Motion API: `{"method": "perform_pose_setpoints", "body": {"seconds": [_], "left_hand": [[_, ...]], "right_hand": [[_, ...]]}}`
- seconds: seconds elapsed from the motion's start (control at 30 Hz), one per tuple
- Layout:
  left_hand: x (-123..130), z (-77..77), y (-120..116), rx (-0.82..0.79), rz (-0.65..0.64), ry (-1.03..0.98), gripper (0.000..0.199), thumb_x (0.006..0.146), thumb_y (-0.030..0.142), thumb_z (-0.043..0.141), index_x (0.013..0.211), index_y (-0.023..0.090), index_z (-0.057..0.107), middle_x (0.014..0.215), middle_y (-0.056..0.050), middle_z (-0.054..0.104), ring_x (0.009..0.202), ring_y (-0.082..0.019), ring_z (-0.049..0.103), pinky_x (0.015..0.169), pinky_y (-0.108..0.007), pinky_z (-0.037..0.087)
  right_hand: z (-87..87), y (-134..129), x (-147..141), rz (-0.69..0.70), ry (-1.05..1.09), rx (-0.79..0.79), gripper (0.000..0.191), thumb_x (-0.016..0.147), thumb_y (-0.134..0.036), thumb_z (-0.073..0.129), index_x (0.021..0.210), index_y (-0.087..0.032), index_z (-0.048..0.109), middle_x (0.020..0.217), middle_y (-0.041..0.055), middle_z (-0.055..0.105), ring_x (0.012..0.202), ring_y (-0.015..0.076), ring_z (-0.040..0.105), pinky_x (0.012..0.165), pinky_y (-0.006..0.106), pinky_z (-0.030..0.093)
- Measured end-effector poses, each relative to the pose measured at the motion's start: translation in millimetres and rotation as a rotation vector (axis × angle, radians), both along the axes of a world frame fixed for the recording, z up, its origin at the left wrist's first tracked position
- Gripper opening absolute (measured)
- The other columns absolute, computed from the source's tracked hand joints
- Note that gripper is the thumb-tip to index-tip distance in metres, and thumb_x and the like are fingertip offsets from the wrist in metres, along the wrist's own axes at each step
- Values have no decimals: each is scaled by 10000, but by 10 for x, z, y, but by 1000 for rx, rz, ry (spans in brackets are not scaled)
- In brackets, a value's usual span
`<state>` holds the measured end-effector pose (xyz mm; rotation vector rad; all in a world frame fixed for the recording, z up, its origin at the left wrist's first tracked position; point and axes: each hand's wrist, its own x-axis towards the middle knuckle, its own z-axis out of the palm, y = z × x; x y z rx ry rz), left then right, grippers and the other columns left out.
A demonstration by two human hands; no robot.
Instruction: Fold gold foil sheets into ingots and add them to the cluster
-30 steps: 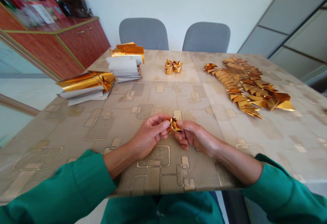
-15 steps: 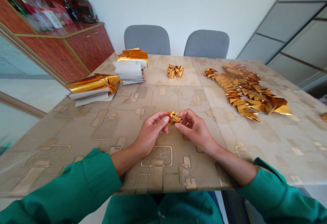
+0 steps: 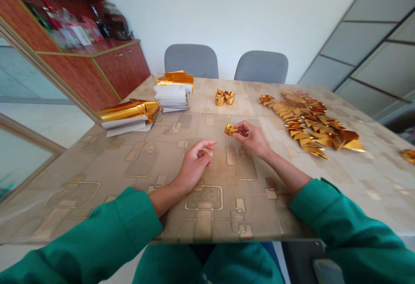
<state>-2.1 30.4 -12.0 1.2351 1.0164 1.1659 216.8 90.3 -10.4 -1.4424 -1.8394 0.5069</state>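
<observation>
Right hand (image 3: 254,139) closed in a pinch: thumb and fingertips on one side of the small gold foil piece (image 3: 229,130), rest of it sticking out past the fingers toward the middle. Reads as a light edge grip, probably so the thin folds don't get crushed. Piece is over the middle of the desk (image 3: 113,171), ahead of the left hand (image 3: 192,165); can't tell if its underside touches the cloth.

Left hand half open, fingers loosely curled, thumb apart from the index, nothing visible in it. It's nearer the body than the foil piece and apart from it.

Stock looks sorted by shape. Far left: white-and-gold sheet stack (image 3: 171,98), with the gold-topped sheet bundle (image 3: 128,113) just beside it on the near side, both probably parked there to leave working room. Far middle: gold foil cups (image 3: 224,97), side by side and upright, likely grouped because they match. Right: folded gold pieces (image 3: 308,122), overlapping in rows, points fanned out, probably so single ones lift off easily. Another gold item (image 3: 407,155) at the right edge, cut off by the frame, can't tell what
</observation>
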Motion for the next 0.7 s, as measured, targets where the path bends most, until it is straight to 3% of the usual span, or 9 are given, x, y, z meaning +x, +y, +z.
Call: {"method": "perform_pose_setpoints", "body": {"seconds": [0.17,0.33,0.5,0.7], "left_hand": [[13,-73,-1,29,-30,40,239,748,171,652,980,174,707,827,-1,620,601,-99,498,559,-215,421],[35,-110,9,81,-44,60,220,765,135,612,953,183,714,873,-16,613,637,-109,493,576,-224,401],[33,-116,22,98,-58,62,201,785,136,595,933,194,717,935,-28,595,668,-116,494,586,-232,388],[21,-101,11,101,-90,92,216,795,117,575,944,198,710,949,-34,589,680,-117,492,581,-233,374]], "right_hand": [[-62,733,224,-101,-128,43,200,774,-307,638,923,-173,635,791,47,680,677,169,558,643,291,401],[-105,1281,360,-180,-242,74,196,765,-243,623,936,-153,662,849,87,694,733,199,562,678,311,395],[-141,1617,332,-168,-327,109,210,754,-199,630,950,-152,691,956,117,674,798,215,565,740,328,410],[-182,1825,265,-192,-361,150,243,781,-197,622,1014,-164,685,995,126,645,840,245,562,790,359,416]]}}
